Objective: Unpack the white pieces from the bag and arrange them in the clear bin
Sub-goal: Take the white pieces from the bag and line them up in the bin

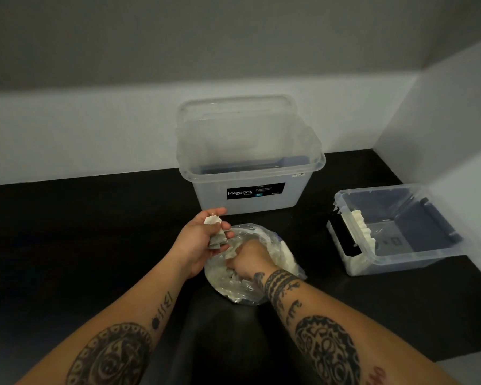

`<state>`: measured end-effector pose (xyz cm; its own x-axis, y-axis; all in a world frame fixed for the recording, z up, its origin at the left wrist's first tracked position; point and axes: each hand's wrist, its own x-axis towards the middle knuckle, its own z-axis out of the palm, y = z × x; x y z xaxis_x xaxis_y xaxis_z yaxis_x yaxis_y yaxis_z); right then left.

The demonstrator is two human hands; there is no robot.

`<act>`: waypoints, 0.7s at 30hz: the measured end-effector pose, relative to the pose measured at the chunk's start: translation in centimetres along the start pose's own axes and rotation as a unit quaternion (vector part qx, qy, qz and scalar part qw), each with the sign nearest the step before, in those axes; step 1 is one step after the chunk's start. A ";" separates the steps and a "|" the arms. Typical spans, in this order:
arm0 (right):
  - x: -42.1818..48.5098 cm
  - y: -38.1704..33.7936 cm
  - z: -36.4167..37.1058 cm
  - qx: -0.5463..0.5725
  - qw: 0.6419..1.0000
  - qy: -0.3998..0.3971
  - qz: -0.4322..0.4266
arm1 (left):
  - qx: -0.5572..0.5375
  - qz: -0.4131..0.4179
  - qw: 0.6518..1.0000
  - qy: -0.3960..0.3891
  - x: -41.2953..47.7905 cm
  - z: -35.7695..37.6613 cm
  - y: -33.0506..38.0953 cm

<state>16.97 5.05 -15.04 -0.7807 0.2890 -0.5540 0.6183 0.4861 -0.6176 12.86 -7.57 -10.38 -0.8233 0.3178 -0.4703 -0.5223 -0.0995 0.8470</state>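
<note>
A clear plastic bag (275,245) full of white pieces lies on the black table, just in front of me. My right hand (247,262) is down inside the bag's mouth, fingers curled among the pieces. My left hand (203,240) hovers at the bag's left edge and holds a small stack of white pieces (216,232) between thumb and fingers. At the right stands a low clear bin (417,259), tilted, with a row of white pieces (361,226) lined along its left wall.
A taller clear Megabox bin (250,168) with its lid propped behind it stands just beyond the bag. White walls close the table at the back and right. The black tabletop (81,232) stretches to the left.
</note>
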 end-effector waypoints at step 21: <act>-5.8 -2.9 -8.7 0.060 0.977 -0.009 -0.203 | -0.072 -0.087 0.985 -0.132 -1.9 1.6 1.0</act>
<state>18.90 9.08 -5.18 -0.9630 0.0777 -0.2580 0.2645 0.4566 -0.8495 14.27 -6.75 -8.26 -0.6418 0.5739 -0.5086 -0.6921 -0.1480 0.7065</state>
